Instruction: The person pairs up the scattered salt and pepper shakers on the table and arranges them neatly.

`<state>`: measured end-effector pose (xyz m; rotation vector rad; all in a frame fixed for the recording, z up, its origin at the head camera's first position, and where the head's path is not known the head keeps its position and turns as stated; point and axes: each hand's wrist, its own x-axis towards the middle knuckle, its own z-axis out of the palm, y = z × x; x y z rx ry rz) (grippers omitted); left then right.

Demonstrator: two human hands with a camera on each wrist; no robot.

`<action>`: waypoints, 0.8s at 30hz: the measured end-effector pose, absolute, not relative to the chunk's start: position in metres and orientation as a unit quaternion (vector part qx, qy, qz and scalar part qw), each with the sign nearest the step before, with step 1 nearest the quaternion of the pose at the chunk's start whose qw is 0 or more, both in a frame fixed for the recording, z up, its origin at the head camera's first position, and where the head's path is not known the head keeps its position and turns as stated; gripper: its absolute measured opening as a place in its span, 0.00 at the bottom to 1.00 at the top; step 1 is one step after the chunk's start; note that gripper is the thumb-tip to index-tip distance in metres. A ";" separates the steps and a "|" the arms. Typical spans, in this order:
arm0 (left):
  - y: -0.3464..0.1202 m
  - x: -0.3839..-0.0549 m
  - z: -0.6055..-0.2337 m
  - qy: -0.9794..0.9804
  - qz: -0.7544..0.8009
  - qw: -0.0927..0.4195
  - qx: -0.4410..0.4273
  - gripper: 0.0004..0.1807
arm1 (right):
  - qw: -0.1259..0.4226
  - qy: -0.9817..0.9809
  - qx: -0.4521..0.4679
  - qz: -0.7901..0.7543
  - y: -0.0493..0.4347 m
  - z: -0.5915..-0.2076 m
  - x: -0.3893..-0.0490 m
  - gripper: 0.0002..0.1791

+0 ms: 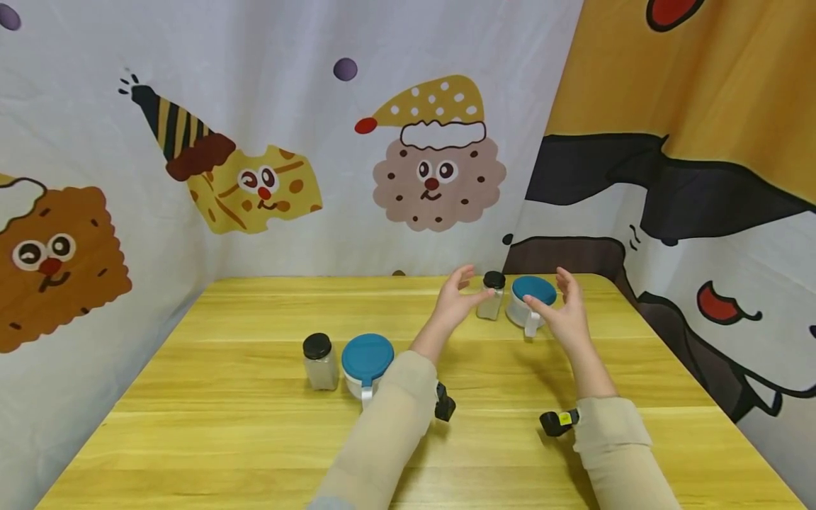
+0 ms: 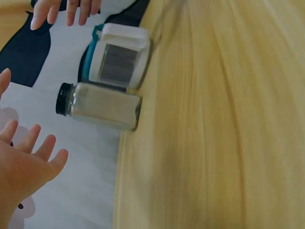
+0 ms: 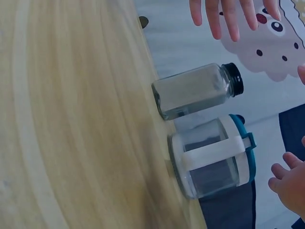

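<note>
At the far right of the table a black-capped glass jar [image 1: 490, 301] stands beside a blue-lidded container [image 1: 518, 309] with a white handle. My left hand [image 1: 454, 301] is just left of that jar, fingers spread and holding nothing. To the right of the container my right hand [image 1: 567, 312] is held with thumb and fingers apart. In the left wrist view the jar [image 2: 102, 105] shows pale contents, and a gap separates it from the left hand [image 2: 24, 164]. The right wrist view shows the clear-walled container [image 3: 209, 157] apart from the right hand [image 3: 291, 186].
Nearer, left of my left forearm, stand a second black-capped jar [image 1: 321, 365] and a second blue-lidded container [image 1: 367, 358]. They rest on the wooden table [image 1: 242, 439]. A printed curtain [image 1: 287, 42] hangs right behind the table's back edge.
</note>
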<state>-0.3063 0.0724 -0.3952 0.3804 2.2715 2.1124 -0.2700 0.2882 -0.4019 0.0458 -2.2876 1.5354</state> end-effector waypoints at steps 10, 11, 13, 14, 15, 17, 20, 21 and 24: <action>0.071 -0.321 -0.398 0.738 0.664 0.021 0.122 0.38 | 0.181 -0.822 0.026 0.539 0.300 -0.410 -0.282 0.51; 0.071 -0.322 -0.399 0.739 0.662 0.021 0.122 0.38 | 0.178 -0.823 0.027 0.539 0.302 -0.411 -0.284 0.51; 0.070 -0.323 -0.401 0.744 0.657 0.020 0.123 0.38 | 0.172 -0.824 0.032 0.539 0.305 -0.412 -0.288 0.51; 0.070 -0.324 -0.402 0.745 0.655 0.019 0.125 0.38 | 0.170 -0.824 0.035 0.539 0.306 -0.413 -0.290 0.51; 0.070 -0.325 -0.403 0.746 0.654 0.019 0.125 0.38 | 0.167 -0.825 0.038 0.539 0.308 -0.414 -0.292 0.51; 0.071 -0.325 -0.405 0.752 0.647 0.023 0.126 0.38 | 0.160 -0.825 0.044 0.541 0.311 -0.415 -0.296 0.51; 0.073 -0.326 -0.408 0.759 0.638 0.031 0.129 0.38 | 0.151 -0.828 0.048 0.538 0.315 -0.417 -0.299 0.51; 0.074 -0.327 -0.409 0.763 0.633 0.032 0.130 0.38 | 0.149 -0.830 0.050 0.535 0.316 -0.418 -0.300 0.51; 0.077 -0.328 -0.412 0.776 0.616 0.031 0.133 0.38 | 0.140 -0.834 0.056 0.530 0.319 -0.419 -0.302 0.51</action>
